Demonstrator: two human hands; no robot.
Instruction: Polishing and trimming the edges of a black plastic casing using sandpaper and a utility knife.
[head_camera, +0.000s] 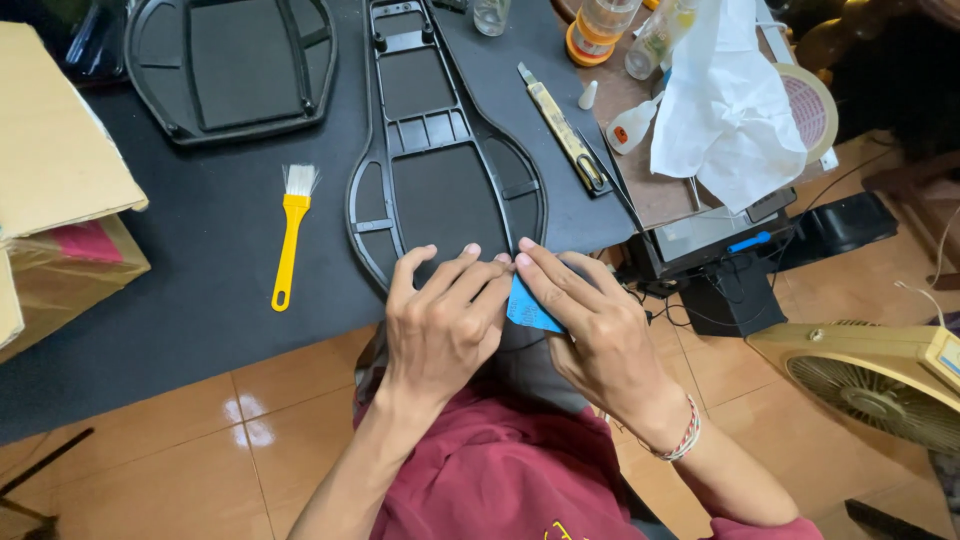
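Observation:
A long black plastic frame with open panels lies on the black table, its rounded end toward me. My left hand presses flat on that near end, fingers spread. My right hand lies beside it, fingertips meeting the left ones, and holds a small blue flat piece against the frame's edge. A braided bracelet circles my right wrist.
A yellow-handled brush lies left of the frame. A second black frame sits at the back left. A yellow utility knife, a small glue bottle, white cloth, tape roll, cardboard box and floor fan surround.

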